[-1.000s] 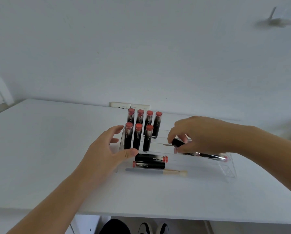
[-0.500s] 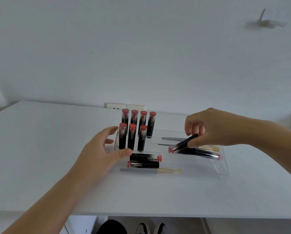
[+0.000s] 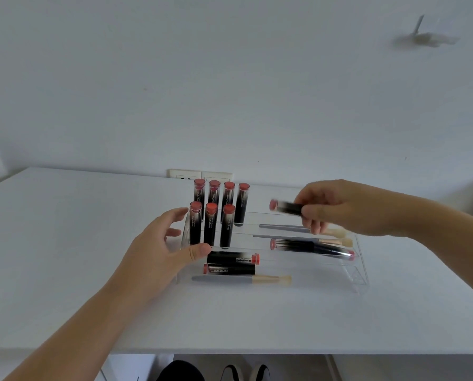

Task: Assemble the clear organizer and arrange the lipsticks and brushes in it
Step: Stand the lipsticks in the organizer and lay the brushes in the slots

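A clear stepped organizer point(image 3: 359, 273) stands on the white table. Several black lipsticks with red caps point(image 3: 210, 229) stand upright in its left back rows. Two more lipsticks point(image 3: 231, 264) lie flat on the front step beside a brush point(image 3: 243, 279). Two grey-handled brushes point(image 3: 287, 229) and a further lipstick point(image 3: 293, 245) lie across the right side. My right hand point(image 3: 337, 210) holds a blurred black lipstick point(image 3: 286, 207) horizontally above the organizer's right half. My left hand point(image 3: 161, 248) rests against the organizer's left end, thumb on the front step, fingers spread.
The white table point(image 3: 65, 243) runs to a white wall with a socket plate point(image 3: 199, 174) just behind the organizer. The table's front edge lies near the bottom, with shoes point(image 3: 246, 372) on the floor below.
My right hand has lifted a lipstick off the right side of the organizer and raised it up and to the right. My left hand has stayed at the left end.
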The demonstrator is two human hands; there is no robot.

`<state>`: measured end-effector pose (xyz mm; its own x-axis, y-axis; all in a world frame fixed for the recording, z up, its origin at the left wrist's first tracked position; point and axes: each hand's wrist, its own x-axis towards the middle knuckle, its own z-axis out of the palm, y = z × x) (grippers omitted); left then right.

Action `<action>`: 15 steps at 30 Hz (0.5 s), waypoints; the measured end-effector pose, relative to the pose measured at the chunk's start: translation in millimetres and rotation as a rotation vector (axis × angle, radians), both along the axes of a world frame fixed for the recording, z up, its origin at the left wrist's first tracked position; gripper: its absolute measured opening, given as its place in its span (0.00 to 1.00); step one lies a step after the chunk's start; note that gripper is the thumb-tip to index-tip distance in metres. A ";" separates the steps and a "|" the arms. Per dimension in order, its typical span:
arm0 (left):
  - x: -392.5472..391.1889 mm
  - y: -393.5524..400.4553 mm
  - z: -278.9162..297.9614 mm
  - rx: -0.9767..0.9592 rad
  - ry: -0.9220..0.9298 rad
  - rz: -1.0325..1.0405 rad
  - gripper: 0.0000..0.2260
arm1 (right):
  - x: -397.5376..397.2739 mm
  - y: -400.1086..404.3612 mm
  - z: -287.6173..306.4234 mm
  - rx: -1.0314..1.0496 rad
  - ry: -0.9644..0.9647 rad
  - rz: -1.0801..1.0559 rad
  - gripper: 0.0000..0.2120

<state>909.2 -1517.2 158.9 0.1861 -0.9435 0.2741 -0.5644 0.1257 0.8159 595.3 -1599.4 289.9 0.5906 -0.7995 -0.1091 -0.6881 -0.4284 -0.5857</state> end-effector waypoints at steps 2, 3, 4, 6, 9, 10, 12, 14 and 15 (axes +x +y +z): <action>-0.3 -0.2 0.6 0.001 0.008 -0.001 0.43 | -1.1 -0.1 -2.6 0.160 -0.276 -0.081 0.11; -0.4 -0.2 0.8 0.002 0.009 -0.001 0.43 | -1.1 -0.1 -4.6 0.230 -0.387 -0.123 0.14; -0.6 0.2 1.0 0.002 0.009 -0.001 0.43 | -0.7 -0.2 -7.0 0.299 -0.483 -0.168 0.15; -0.9 0.7 1.0 0.000 0.009 -0.001 0.43 | 0.5 -1.0 -11.0 0.431 -0.623 -0.250 0.17; -1.6 1.0 1.0 -0.003 0.001 -0.001 0.42 | 2.3 0.0 -16.2 0.534 -0.687 -0.260 0.17; -1.6 1.0 1.0 -0.004 -0.004 -0.001 0.42 | 2.7 0.6 -18.0 0.504 -0.667 -0.247 0.15; -1.6 0.8 1.1 -0.005 -0.009 -0.002 0.42 | 3.6 2.5 -21.3 0.436 -0.635 -0.224 0.12; -1.7 0.9 1.3 -0.004 -0.010 -0.001 0.42 | 5.0 4.0 -24.8 0.408 -0.657 -0.218 0.14; -1.7 0.9 1.3 -0.003 -0.009 0.001 0.42 | 5.7 4.0 -26.3 0.379 -0.662 -0.227 0.16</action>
<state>907.5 -1516.3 160.2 0.1843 -0.9424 0.2791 -0.5722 0.1280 0.8101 601.0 -1595.4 263.6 0.4549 -0.8868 -0.0813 -0.1925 -0.0088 -0.9813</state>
